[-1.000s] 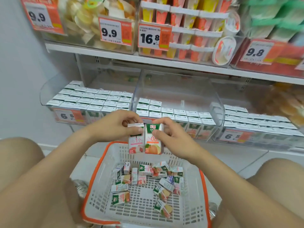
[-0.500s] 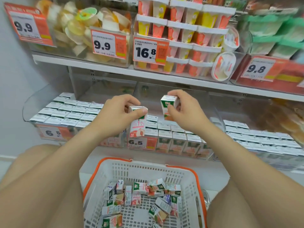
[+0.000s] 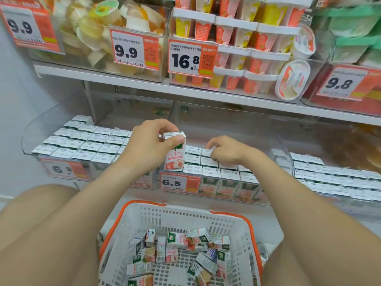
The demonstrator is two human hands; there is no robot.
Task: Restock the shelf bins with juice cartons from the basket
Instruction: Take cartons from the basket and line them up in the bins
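The right hand [image 3: 225, 150] had dropped into the middle bin [image 3: 237, 122], fingers curled round its juice carton [image 3: 209, 150] among the rows; the left hand [image 3: 148, 147] pinched a pink carton [image 3: 174, 153], judged next for placement.

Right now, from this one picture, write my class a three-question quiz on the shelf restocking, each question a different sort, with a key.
1. True or false: the left hand grips a pink-fronted carton.
2. The right hand reaches into the middle bin. Which price is on that bin? A 9.9, B 6.5, C 16.8.
3. Fill in: the loose cartons lie in a white ___ with an orange rim.
Key: 1 true; 2 B; 3 basket.
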